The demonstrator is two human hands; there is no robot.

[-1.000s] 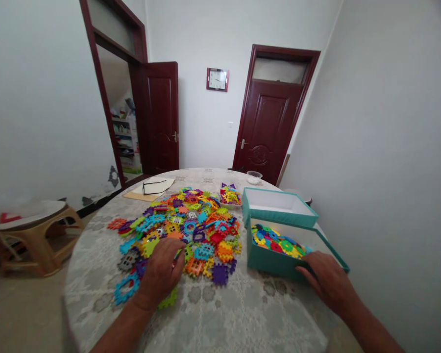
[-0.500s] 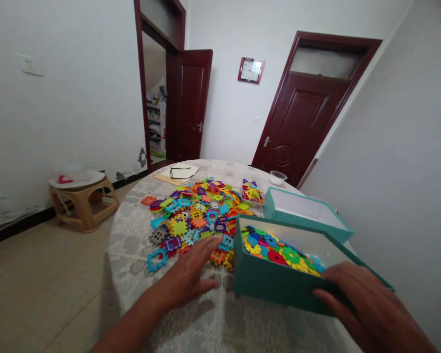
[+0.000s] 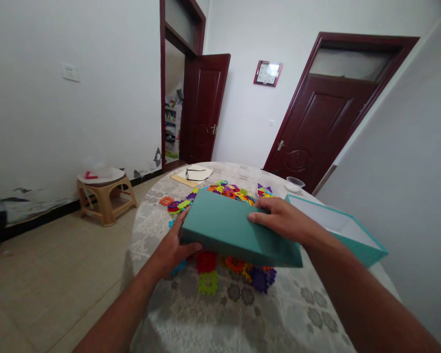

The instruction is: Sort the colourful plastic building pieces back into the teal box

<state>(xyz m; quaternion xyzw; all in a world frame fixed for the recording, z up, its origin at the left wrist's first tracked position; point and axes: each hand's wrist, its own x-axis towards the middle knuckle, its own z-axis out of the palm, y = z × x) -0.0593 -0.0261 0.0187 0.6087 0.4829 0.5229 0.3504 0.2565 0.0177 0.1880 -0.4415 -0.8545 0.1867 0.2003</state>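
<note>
A teal box (image 3: 231,220) is tipped over the heap of plastic pieces, its outside turned toward me and its inside hidden. At its left end my left hand (image 3: 174,247) grips it, thumb on the near lower edge. My right hand (image 3: 275,213) lies over its far right edge with the thumb on the teal face. Colourful toothed plastic pieces (image 3: 224,189) show behind the box. Others, including a lime green square (image 3: 208,283) and a purple piece (image 3: 260,280), lie below its near edge on the tablecloth.
A second teal box part (image 3: 367,247), white inside, stands at the right. Glasses (image 3: 195,174) rest on papers at the back left. A clear bowl (image 3: 294,184) sits at the table's back right. A stool (image 3: 108,201) stands on the floor at left.
The box has moved left onto the heap and turned over, so its flower-shaped pieces are out of sight. Both hands now hold it; the left hand was free before.
</note>
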